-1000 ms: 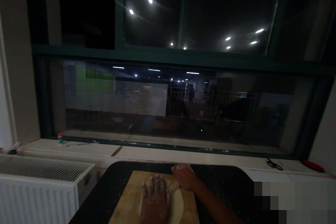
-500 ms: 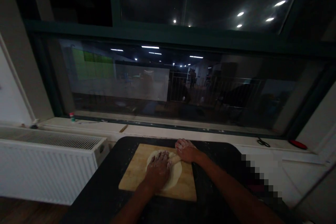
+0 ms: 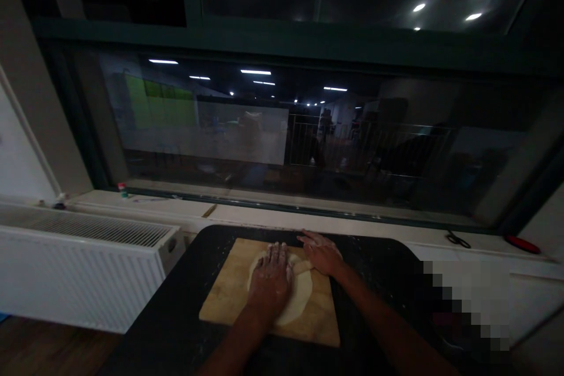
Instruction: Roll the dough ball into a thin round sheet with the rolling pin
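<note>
A round, flat sheet of dough (image 3: 302, 299) lies on a wooden board (image 3: 229, 299). Across its far part runs a thin wooden rolling pin (image 3: 302, 267), mostly covered by both hands. My left hand (image 3: 272, 279) lies flat over the pin and the dough, its floured fingers stretched away from me. At the pin's right end rests my right hand (image 3: 323, 252), palm down, with floured fingers extended rather than wrapped round. Both palms hide how the pin touches them.
The board sits on a black table (image 3: 176, 305) against a windowsill (image 3: 251, 211). Scissors (image 3: 457, 239) and a red oval object (image 3: 522, 244) lie on the sill's right. A small red-and-green container (image 3: 122, 190) stands at its left, above a white radiator (image 3: 79, 276).
My left hand has slid a little forward over the dough with fingers straighter. My right hand's fingers have stretched out more. The view has shifted slightly.
</note>
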Available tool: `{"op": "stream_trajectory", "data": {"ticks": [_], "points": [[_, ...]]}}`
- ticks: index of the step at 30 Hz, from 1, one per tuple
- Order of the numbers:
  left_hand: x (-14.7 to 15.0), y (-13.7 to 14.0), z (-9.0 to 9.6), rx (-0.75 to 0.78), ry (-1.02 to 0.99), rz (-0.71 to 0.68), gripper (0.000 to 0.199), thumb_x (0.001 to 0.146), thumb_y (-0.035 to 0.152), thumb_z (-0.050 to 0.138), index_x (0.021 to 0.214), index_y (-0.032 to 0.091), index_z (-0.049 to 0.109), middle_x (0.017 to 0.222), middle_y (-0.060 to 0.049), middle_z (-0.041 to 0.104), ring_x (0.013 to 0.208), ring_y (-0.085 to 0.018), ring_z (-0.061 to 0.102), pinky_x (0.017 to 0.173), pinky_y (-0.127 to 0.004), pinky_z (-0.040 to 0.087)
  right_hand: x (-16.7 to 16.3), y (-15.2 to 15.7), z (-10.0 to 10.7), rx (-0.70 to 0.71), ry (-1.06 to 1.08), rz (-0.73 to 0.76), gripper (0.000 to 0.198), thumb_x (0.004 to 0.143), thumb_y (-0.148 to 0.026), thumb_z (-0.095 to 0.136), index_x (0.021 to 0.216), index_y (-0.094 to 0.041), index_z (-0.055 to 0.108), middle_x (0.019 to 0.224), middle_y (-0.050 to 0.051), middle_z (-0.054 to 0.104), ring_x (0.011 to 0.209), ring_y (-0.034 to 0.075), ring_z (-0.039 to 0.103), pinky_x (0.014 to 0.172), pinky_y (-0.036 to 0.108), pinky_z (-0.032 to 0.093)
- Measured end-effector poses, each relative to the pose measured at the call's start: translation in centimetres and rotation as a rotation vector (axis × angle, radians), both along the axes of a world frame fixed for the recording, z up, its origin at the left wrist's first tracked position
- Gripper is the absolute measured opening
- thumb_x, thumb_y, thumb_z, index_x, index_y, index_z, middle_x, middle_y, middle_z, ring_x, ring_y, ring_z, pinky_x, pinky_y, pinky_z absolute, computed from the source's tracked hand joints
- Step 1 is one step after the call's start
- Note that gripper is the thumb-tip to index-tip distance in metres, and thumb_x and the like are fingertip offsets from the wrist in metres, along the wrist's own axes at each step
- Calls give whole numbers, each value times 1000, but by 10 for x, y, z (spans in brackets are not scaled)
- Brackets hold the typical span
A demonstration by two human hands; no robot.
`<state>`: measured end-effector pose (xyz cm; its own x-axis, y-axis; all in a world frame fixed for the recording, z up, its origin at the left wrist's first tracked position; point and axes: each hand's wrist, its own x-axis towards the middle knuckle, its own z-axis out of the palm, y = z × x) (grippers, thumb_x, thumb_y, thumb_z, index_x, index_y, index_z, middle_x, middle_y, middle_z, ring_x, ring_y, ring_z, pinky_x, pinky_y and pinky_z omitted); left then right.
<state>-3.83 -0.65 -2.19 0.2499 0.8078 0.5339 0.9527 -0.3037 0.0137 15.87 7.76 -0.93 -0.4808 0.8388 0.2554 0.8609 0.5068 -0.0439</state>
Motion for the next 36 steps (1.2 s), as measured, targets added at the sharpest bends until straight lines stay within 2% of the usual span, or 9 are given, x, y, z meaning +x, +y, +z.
{"op": "stream_trajectory", "data": {"ticks": [5, 9, 12, 16, 21, 25, 28, 31, 36], "points": [[6, -31, -17, 191, -33, -98, 43, 97, 24, 42, 137, 14, 54, 144, -11, 56, 135, -29, 48, 111, -49, 41, 14, -56, -6, 46, 27, -86, 48, 102, -29, 25, 140, -21, 54, 148, 7, 50, 137, 22, 45, 117, 47, 29], [7, -49, -23, 191, -69, -133, 45, 97, 29, 43, 139, 17, 52, 146, -8, 54, 137, -26, 46, 115, -47, 36, 18, -74, -8, 75, -16, -64, 49, 102, -25, 24, 139, -17, 55, 144, 10, 54, 135, 21, 48, 117, 44, 31], [5, -43, -19, 112, -70, -130, 45, 98, 30, 42, 139, 16, 52, 145, -9, 54, 136, -26, 47, 113, -48, 38, 15, -56, -1, 30, -123, 39, 47, 100, -22, 31, 139, -14, 55, 146, 13, 51, 136, 24, 47, 114, 44, 36], [-6, -18, 0, -141, -30, -105, 47, 100, 30, 34, 141, 14, 49, 146, -13, 52, 137, -28, 46, 110, -53, 41, -3, -5, 17, -105, -192, 136, 43, 99, -26, 38, 137, -18, 57, 142, 12, 56, 131, 25, 52, 109, 43, 41], [-20, 8, 20, -270, 7, -84, 44, 101, 27, 29, 131, 20, 60, 145, -11, 53, 136, -31, 47, 107, -60, 40, -30, 48, 24, -127, -102, 73, 41, 102, -37, 36, 124, -21, 66, 129, 8, 67, 121, 20, 61, 102, 32, 46], [-15, 10, 18, -262, -9, -21, 46, 100, 28, 30, 137, 16, 55, 148, -16, 50, 138, -33, 45, 110, -62, 35, -33, 57, 13, -108, -34, -29, 41, 100, -34, 39, 131, -18, 62, 137, 10, 62, 128, 21, 55, 107, 35, 41], [-6, 5, 13, -192, -46, 8, 49, 100, 30, 31, 143, 12, 48, 149, -17, 47, 140, -32, 42, 114, -57, 34, -22, 44, 5, -94, -13, -79, 43, 100, -30, 37, 135, -18, 59, 143, 10, 56, 136, 22, 46, 113, 39, 34], [0, 0, 8, -114, -51, -22, 48, 100, 29, 33, 143, 13, 48, 148, -16, 49, 137, -31, 45, 109, -52, 42, -10, 18, 5, -88, -17, -100, 44, 102, -29, 34, 138, -19, 57, 147, 9, 51, 141, 21, 40, 116, 40, 30], [-5, -10, -2, -20, 13, -113, 46, 100, 30, 36, 142, 17, 50, 146, -10, 53, 134, -29, 50, 105, -48, 48, 2, -42, 8, -62, -33, -205, 45, 101, -28, 33, 138, -20, 57, 147, 12, 50, 135, 27, 47, 112, 48, 35]]}}
